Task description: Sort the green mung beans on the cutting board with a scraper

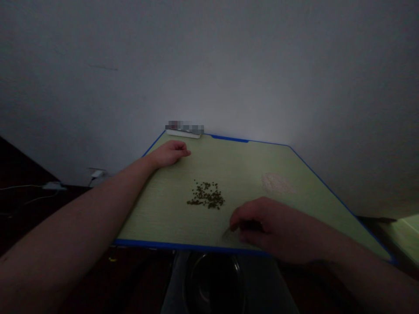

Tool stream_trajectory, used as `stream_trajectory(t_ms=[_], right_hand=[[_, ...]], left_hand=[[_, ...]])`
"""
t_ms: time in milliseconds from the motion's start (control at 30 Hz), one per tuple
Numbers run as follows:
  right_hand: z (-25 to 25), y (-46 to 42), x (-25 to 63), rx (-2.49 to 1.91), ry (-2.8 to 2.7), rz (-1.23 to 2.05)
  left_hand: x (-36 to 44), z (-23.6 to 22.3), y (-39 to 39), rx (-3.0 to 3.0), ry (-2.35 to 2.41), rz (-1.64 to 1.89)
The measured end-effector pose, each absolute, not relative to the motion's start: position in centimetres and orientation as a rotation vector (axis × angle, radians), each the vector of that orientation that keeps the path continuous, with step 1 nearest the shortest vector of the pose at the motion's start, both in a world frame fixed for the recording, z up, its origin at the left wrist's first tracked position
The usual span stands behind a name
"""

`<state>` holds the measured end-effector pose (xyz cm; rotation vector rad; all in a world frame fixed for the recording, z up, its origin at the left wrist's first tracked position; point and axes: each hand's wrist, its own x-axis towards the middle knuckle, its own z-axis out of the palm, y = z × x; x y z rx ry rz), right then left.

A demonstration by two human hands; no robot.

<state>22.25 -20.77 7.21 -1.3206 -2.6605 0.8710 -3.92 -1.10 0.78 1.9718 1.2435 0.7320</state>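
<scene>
My left hand (pixel 172 152) rests on the far left part of the pale green table (pixel 242 163), its fingers curled in and nothing showing in them. Close to the front edge, my right hand (pixel 258 222) pinches a small, thin, see-through thing (pixel 228 235); its kind is too blurred to make out. Between the hands lies a loose scatter of small dark brown-green grains (pixel 212 200), like beans or seeds. Farther right is a flat patch of pale, pinkish-white grains (pixel 276 183), apart from my right hand.
Below the table's blue front edge (pixel 196 247), a dark round bowl or pot (pixel 186 285) with a shiny rim sits between my legs. A white flat object (pixel 183 133), partly blurred, lies at the far left corner. Behind stands a grey wall (pixel 229 65). White cables (pixel 54 186) run at the left.
</scene>
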Motion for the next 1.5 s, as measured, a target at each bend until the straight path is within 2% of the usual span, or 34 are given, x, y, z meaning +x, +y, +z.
stream_trajectory(t_ms=[133, 233, 500, 800, 1100, 1267, 1500], right_hand=[[5.6, -22.6, 23.0, -1.342, -2.547, 0.429], [3.9, -23.2, 22.1, -1.215, -2.645, 0.279], [3.6, -23.1, 20.9, -1.081, -2.74, 0.537], [4.9, -23.5, 22.2, -1.066, -2.687, 0.648], [1.1, -24.7, 20.5, -1.042, -2.615, -0.182], [0.3, -23.9, 19.1, -1.219, -2.584, -0.295], [0.5, -22.4, 21.8, -1.423, -2.522, -0.364]], left_hand=[[-3.9, 0.8, -1.1, 1.966, 1.236, 0.725], [-3.9, 0.8, -1.1, 1.968, 1.241, 0.715], [-3.9, 0.8, -1.2, 1.963, 1.231, 0.711], [-3.9, 0.8, -1.0, 1.986, 1.254, 0.715], [-3.8, 0.8, -1.1, 1.985, 1.245, 0.729], [-3.9, 0.6, -0.9, 1.963, 1.237, 0.721], [-3.9, 0.7, -0.9, 1.984, 1.237, 0.718]])
